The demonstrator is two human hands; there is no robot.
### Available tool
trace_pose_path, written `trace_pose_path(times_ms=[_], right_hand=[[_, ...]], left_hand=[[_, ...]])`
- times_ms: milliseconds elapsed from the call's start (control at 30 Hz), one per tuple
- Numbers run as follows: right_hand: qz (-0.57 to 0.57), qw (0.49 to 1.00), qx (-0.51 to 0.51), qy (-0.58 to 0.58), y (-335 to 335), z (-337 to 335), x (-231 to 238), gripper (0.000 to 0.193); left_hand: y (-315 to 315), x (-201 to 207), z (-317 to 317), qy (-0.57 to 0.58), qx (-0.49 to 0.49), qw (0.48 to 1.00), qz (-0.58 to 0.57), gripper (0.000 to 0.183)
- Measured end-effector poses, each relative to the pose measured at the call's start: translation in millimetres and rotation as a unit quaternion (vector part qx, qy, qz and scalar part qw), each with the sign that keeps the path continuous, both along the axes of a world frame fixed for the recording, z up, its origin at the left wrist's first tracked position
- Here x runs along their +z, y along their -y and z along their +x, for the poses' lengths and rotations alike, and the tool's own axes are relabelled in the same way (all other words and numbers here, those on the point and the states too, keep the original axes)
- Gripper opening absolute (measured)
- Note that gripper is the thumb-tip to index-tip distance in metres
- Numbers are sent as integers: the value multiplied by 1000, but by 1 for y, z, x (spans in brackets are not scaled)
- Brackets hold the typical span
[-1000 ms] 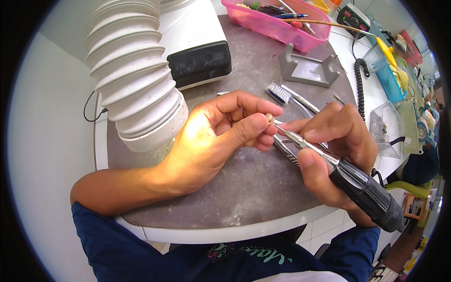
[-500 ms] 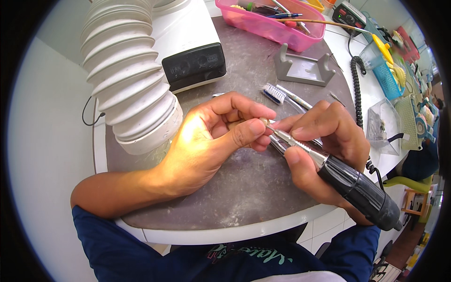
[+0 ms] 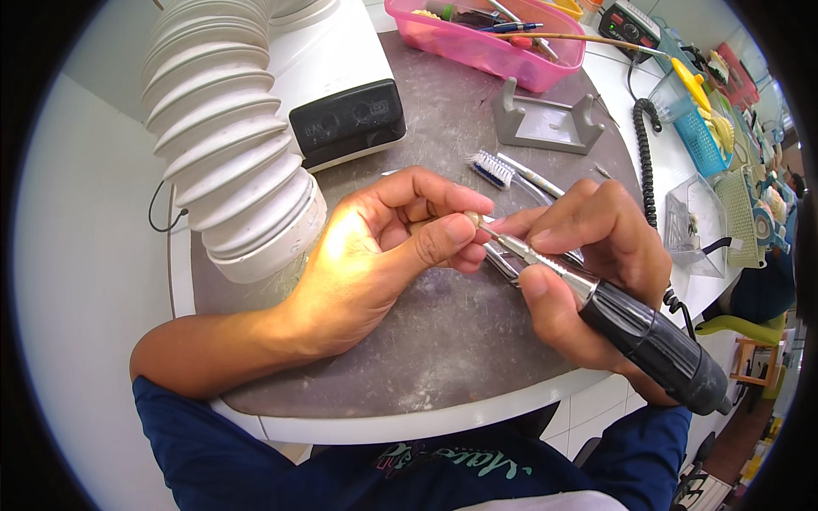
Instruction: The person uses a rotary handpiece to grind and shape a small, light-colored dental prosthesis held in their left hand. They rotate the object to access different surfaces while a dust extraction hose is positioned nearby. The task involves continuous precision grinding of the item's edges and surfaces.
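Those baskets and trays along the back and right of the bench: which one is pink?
The pink tray at the top, behind the grey stand, holding pens and tools. The basket to its right is blue; the box nearer the right hand is clear.

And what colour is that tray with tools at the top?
Pink tray, seen clearly in the head view.

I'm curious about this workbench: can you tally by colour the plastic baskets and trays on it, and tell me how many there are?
Pink tray: 1
Blue basket: 1
Clear tray: 1
Total: 3
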State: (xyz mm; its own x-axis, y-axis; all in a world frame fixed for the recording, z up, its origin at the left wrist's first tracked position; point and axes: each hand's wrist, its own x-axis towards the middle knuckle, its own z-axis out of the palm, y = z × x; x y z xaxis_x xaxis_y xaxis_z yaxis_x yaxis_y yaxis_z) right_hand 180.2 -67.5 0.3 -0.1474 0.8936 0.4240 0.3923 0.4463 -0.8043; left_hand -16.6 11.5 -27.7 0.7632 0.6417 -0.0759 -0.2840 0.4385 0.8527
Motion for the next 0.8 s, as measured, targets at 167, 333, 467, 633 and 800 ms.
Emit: trace_pose_path(times_ms=[167,333,467,633,800], right_hand=[[-3,1000,-2,5,0,-3,1,22],[-8,1000,-2,0,1,0,2,22],[-4,1000,-10,12,0,-2,2,22],[-8,1000,-16,8,0,-2,2,21],[-7,1000,-23,15,1,-2,4,21]], left_hand=[[1,-1,0,3,1,1000,6,21],[0,-1,-1,5,-6,1000,7,20],[1,0,0,-1,0,1000,11,20],[0,0,0,-2,0,1000,10,20],[0,1,0,0,-5,1000,11,20]])
